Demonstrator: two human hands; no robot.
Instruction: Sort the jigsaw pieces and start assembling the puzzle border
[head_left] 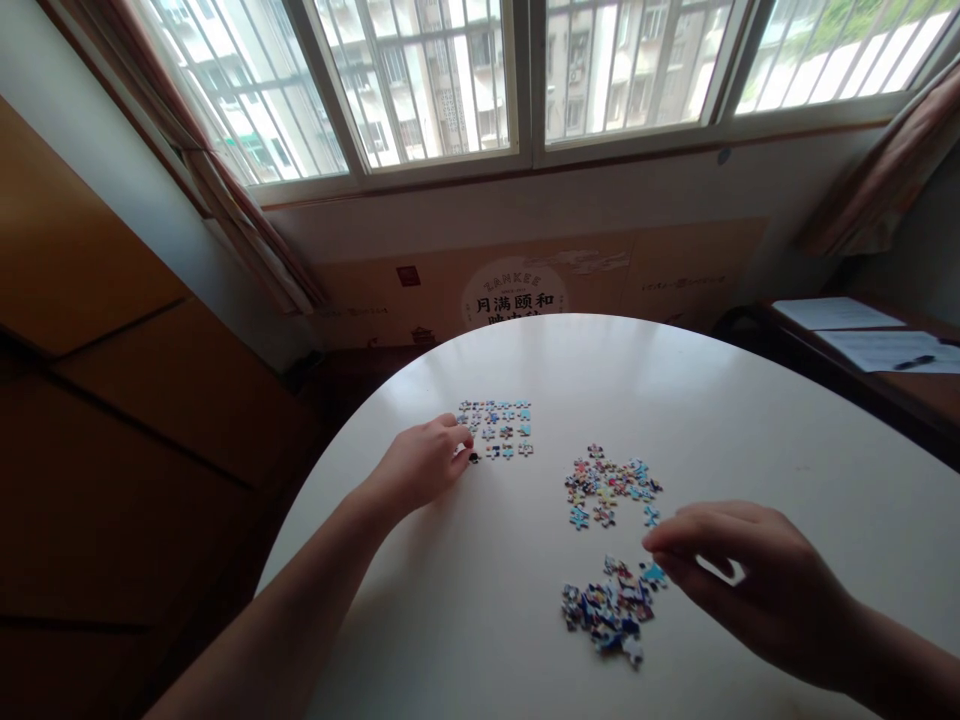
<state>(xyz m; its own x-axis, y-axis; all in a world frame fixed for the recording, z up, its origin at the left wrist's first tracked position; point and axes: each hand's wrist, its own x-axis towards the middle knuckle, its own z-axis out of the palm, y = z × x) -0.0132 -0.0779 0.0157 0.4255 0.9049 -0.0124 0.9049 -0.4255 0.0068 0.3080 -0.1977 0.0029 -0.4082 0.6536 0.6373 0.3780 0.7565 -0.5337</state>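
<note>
Poising left hand (421, 462) at piece grid (508, 432), right hand (780, 590) beside lower pile (611, 612) — unable to tell grip in either — best pinching lightly, keeping gaps even.

Small, multicoloured, interlocking jigsaw pieces (508, 433) are lying spaced in rows on the glossy white, rounded bench (420, 620). Rightward and nearer, a loose, bright jigsaw heap (606, 482) is spreading; nearer still, a darker, blue-and-white jigsaw pile (615, 608) is sitting jumbled, its pieces overlapping.
</note>
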